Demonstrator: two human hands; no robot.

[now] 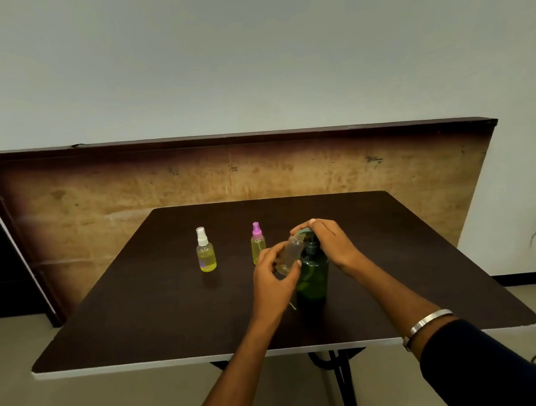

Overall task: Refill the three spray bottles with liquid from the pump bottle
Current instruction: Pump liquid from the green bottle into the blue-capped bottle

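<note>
A dark green pump bottle (313, 275) stands near the middle of the dark table (172, 310). My right hand (332, 240) rests over its pump head, fingers bent down on it. My left hand (273, 276) grips a small clear spray bottle (289, 251) with no cap on it, tilted with its open neck up at the pump's spout. Two capped spray bottles with yellow liquid stand further back: one with a white cap (205, 250), one with a pink cap (257, 242).
A thin pale tube (292, 306) lies on the table just left of the pump bottle's base. A wooden board (95, 193) leans against the wall behind the table. The table's front edge (177, 362) is close to me.
</note>
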